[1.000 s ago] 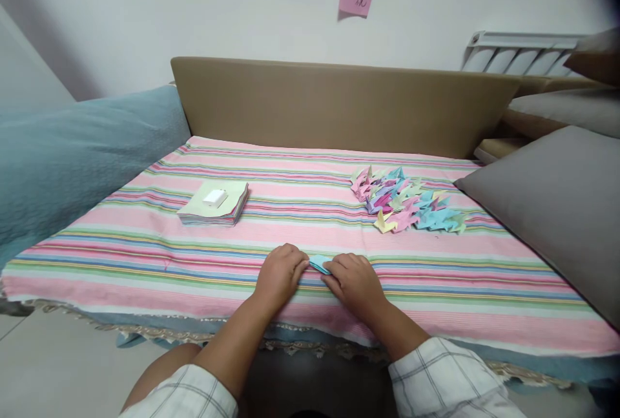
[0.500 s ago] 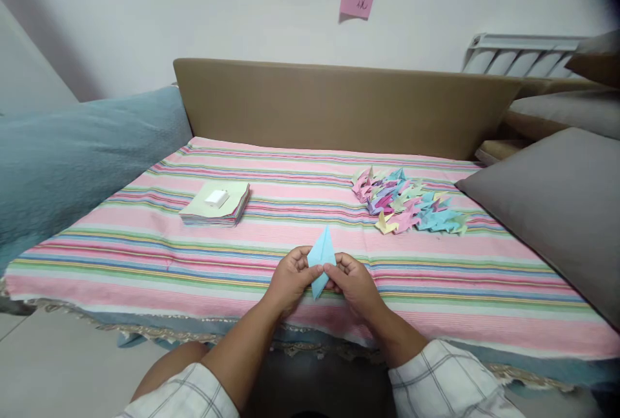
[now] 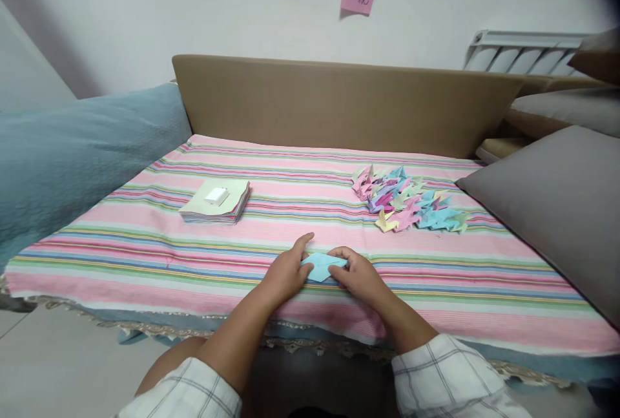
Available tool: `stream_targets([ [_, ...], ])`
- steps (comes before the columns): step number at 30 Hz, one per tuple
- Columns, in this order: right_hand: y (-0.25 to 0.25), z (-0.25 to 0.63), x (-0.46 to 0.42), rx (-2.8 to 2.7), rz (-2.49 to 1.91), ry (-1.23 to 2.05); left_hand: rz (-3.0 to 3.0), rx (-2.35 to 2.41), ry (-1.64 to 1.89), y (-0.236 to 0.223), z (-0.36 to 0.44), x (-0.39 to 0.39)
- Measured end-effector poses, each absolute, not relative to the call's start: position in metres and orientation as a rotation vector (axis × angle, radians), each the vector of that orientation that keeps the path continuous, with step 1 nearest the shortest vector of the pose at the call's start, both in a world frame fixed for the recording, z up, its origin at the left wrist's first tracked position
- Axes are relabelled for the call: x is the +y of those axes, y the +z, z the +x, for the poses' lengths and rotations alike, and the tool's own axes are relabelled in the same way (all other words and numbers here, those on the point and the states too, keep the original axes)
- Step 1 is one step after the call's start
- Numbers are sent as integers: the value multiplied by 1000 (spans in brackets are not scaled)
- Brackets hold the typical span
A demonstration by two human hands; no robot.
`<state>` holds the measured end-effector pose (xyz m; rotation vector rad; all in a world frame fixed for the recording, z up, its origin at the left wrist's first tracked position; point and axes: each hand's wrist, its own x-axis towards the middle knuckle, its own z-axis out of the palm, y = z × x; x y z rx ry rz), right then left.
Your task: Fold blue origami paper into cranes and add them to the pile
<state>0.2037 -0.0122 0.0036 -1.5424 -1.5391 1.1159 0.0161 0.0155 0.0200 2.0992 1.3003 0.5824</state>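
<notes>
A light blue folded paper (image 3: 321, 267), diamond-shaped with a crease along its middle, lies sideways between my hands just above the striped cloth. My left hand (image 3: 289, 271) pinches its left end between thumb and fingers, the index finger raised off the paper. On the right end, my right hand (image 3: 356, 274) grips it with the thumb on top and the fingers behind. Farther off to the right sits a pile of folded paper cranes (image 3: 407, 201) in pink, blue, purple, yellow and green.
A stack of square paper sheets (image 3: 213, 205) with a small white box (image 3: 216, 196) on top lies at the left. Grey cushions (image 3: 557, 205) stand at the right, a blue padded armrest (image 3: 92, 146) at the left. A brown backrest (image 3: 339, 104) runs along the back.
The blue paper has turned from standing upright on its point to lying sideways. My left index finger has lifted, and both hands have shifted their hold to the paper's ends.
</notes>
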Motion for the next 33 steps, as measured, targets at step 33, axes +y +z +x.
stream_targets([
  [33,0,200,-14,-2098,-1418,452,2409,1262,583,14,19,11],
])
